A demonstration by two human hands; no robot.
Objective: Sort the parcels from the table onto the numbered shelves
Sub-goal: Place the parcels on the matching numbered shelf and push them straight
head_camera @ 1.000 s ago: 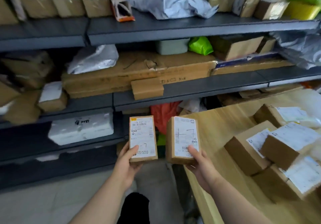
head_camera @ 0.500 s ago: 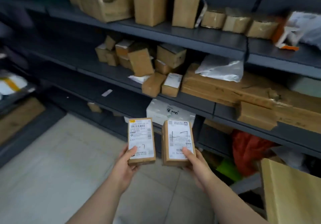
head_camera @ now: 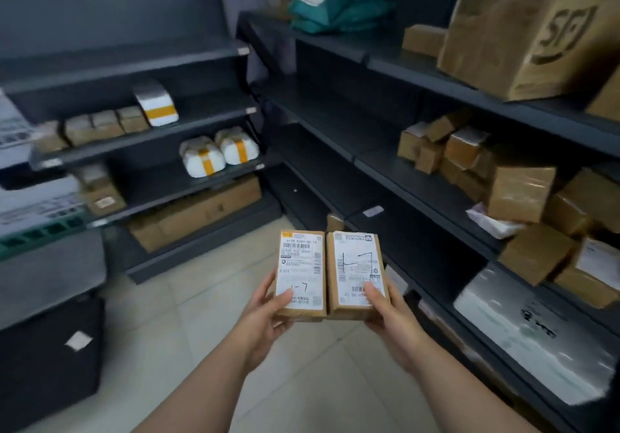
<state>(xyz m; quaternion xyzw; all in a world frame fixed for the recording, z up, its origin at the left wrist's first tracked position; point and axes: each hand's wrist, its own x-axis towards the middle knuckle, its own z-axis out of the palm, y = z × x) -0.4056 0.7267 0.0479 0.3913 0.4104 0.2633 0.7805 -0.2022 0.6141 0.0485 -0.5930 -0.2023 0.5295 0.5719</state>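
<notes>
Head view, from the left: a dark shelf unit [head_camera: 141, 137] already carries small brown boxes and two white bundles [head_camera: 218, 152] banded in orange tape. At centre the left hand [head_camera: 265, 311] grips the left parcel [head_camera: 300, 274], thumb over the label and fingers curled beneath. Touching it side by side is the right parcel [head_camera: 357, 271], gripped the same way by the right hand [head_camera: 385, 311]. Both are held label-up above the tiled floor, and each bears a handwritten mark that looks like "1-7". To the right, the long shelving [head_camera: 419, 194] holds a heap of brown cartons [head_camera: 520, 194] and a flat white package [head_camera: 536, 332].

So sorting seems well underway, with plenty shelved, but these two are not yet placed. No shelf numbers are legible, and the table is out of view, so how much remains cannot be told.
</notes>
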